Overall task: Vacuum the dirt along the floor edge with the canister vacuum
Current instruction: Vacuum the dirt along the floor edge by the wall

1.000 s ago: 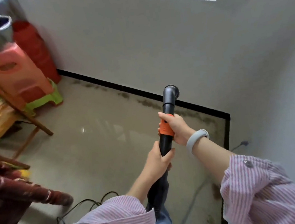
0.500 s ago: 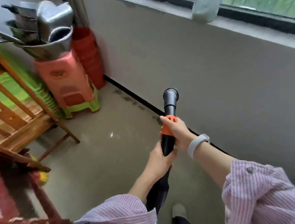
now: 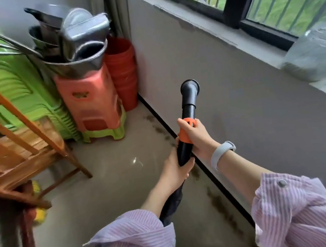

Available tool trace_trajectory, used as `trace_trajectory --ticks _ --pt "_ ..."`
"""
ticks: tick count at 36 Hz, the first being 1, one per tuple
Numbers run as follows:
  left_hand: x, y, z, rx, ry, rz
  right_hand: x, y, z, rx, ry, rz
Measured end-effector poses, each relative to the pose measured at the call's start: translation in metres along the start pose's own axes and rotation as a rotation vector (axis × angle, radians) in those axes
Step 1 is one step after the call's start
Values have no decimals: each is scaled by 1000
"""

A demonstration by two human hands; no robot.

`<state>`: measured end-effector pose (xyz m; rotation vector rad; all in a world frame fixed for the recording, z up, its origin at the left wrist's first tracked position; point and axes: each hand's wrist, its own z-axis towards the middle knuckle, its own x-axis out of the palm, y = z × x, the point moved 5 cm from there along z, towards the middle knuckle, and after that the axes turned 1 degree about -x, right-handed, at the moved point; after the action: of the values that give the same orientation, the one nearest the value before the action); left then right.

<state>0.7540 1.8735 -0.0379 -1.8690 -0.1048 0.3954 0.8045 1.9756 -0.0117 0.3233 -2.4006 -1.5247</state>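
Observation:
A black vacuum hose nozzle (image 3: 189, 99) with an orange collar (image 3: 186, 136) points up and away from me, its round open end raised in front of the grey wall. My right hand (image 3: 197, 137) grips the orange collar. My left hand (image 3: 176, 170) grips the black tube just below it. Dark dirt (image 3: 222, 204) lies in a streak on the floor beside the black skirting (image 3: 223, 185), with more specks of it (image 3: 156, 124) nearer the corner. The canister is out of view.
Stacked pink and green plastic stools (image 3: 92, 107) carrying metal basins (image 3: 75, 50) stand in the corner beside red buckets (image 3: 122, 70). A wooden chair (image 3: 16, 141) is at left. A jar (image 3: 313, 53) sits on the window sill at right.
The view swung left and upward from the right-hand corner toward the stool corner and window. Both hands keep the same hold on the nozzle, which stays raised.

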Motion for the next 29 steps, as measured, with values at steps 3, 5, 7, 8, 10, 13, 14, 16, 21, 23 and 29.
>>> trace_trajectory --ticks 3,5,7,8,10,13,14,16,21,23,29 --pt "-26 1 63 -19 41 12 19 5 66 33 -8 5" --pt "-44 4 104 -35 46 3 37 9 110 44 -10 -7" --pt "-63 5 145 -61 34 0 55 15 152 59 -6 -11" --pt "-72 5 164 -71 31 0 63 19 172 63 -2 -20" --pt "-86 2 200 -75 35 -1 77 27 211 58 5 -43" --pt "-101 -1 248 -86 23 9 90 38 259 48 -7 -92" --pt "-106 -3 263 -86 12 13 94 40 272 57 -9 -101" --pt "-117 -4 295 -96 -5 20 102 43 304 98 -6 -85" --pt "-147 17 378 -179 -2 46 129 35 387 198 18 -25" --pt "-153 32 408 -201 -18 44 140 23 423 221 41 -57" --pt "-167 105 513 -299 -144 79 165 -35 548 236 102 -176"
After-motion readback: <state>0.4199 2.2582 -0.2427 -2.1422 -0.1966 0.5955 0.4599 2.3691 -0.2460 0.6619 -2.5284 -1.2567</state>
